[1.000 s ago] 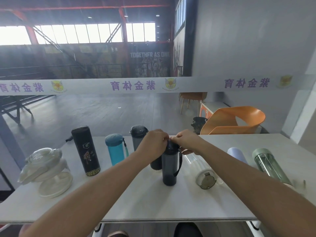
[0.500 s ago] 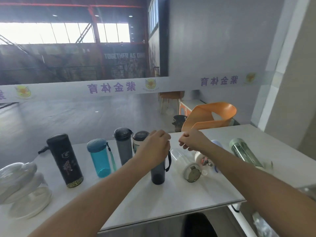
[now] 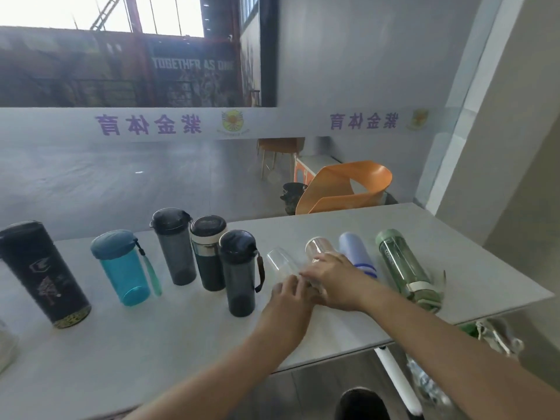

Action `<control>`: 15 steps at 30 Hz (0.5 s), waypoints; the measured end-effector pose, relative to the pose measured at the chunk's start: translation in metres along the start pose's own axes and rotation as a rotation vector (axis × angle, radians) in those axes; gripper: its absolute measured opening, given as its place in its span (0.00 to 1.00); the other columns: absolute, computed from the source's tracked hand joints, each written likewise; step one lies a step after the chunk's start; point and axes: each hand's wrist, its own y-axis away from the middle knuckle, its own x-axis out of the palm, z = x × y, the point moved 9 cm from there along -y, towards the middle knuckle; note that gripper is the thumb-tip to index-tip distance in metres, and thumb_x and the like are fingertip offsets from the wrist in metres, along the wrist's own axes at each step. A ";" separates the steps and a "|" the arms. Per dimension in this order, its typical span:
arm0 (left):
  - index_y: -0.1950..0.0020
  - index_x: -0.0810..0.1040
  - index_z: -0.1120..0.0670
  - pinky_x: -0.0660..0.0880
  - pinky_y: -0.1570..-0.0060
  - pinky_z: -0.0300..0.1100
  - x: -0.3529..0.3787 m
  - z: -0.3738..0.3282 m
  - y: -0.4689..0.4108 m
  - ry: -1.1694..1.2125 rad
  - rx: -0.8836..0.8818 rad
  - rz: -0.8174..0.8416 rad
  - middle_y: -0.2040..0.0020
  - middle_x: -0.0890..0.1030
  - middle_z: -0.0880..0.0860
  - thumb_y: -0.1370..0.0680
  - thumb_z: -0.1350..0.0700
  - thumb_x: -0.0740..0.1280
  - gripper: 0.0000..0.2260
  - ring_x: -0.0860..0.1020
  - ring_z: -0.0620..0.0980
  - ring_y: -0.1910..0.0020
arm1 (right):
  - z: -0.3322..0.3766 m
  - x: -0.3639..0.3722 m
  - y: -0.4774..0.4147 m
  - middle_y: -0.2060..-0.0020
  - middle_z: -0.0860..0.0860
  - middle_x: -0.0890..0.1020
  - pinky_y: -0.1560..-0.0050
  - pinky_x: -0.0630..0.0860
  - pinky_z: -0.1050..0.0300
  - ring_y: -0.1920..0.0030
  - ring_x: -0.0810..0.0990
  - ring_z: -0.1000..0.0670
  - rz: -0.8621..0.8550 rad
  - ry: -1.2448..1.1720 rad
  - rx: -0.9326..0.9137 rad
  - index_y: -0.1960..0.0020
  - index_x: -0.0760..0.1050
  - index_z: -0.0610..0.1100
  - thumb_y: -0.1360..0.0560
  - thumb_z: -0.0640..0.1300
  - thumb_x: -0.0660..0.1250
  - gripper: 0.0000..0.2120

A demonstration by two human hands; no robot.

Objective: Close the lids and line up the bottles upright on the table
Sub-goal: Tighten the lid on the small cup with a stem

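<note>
Several bottles stand upright in a row on the white table (image 3: 181, 344): a black flask (image 3: 42, 274), a teal bottle (image 3: 122, 266), a smoky grey bottle (image 3: 174, 245), a dark one with a white band (image 3: 209, 251) and a dark grey strap bottle (image 3: 239, 271). To their right lie a clear bottle (image 3: 280, 263), a second clear bottle (image 3: 316, 248), a lilac bottle (image 3: 356, 251) and a green bottle (image 3: 403, 263). My left hand (image 3: 289, 294) rests on the near end of the first clear bottle. My right hand (image 3: 333, 278) covers the second clear bottle's near end.
An orange chair (image 3: 345, 186) stands beyond the table's far edge. The table's right corner (image 3: 542, 295) is just past the green bottle. A grey wall rises on the right. A pale object (image 3: 4, 344) shows at the left edge.
Both hands have left the dark grey strap bottle, which now stands alone, and dropped right onto the lying clear bottles. The view has swung to the right.
</note>
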 end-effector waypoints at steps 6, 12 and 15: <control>0.31 0.70 0.53 0.81 0.62 0.43 0.014 0.023 -0.003 0.138 -0.203 -0.177 0.39 0.74 0.54 0.33 0.52 0.78 0.32 0.79 0.55 0.52 | -0.009 0.024 -0.020 0.40 0.51 0.82 0.24 0.47 0.33 0.27 0.67 0.43 -0.034 0.181 -0.157 0.29 0.66 0.53 0.24 0.53 0.65 0.24; 0.33 0.66 0.46 0.81 0.58 0.47 0.013 0.039 -0.005 0.291 -0.283 -0.202 0.38 0.73 0.54 0.27 0.61 0.72 0.27 0.80 0.55 0.53 | -0.016 0.028 -0.022 0.35 0.48 0.79 0.23 0.40 0.36 0.24 0.64 0.46 -0.033 0.124 -0.081 0.22 0.57 0.53 0.20 0.54 0.61 0.28; 0.35 0.67 0.44 0.78 0.54 0.41 0.004 0.033 -0.002 0.321 -0.286 -0.240 0.38 0.75 0.54 0.26 0.63 0.72 0.25 0.80 0.53 0.49 | -0.018 0.029 -0.019 0.37 0.48 0.80 0.23 0.43 0.37 0.26 0.66 0.47 -0.056 0.027 -0.096 0.24 0.62 0.53 0.21 0.51 0.63 0.27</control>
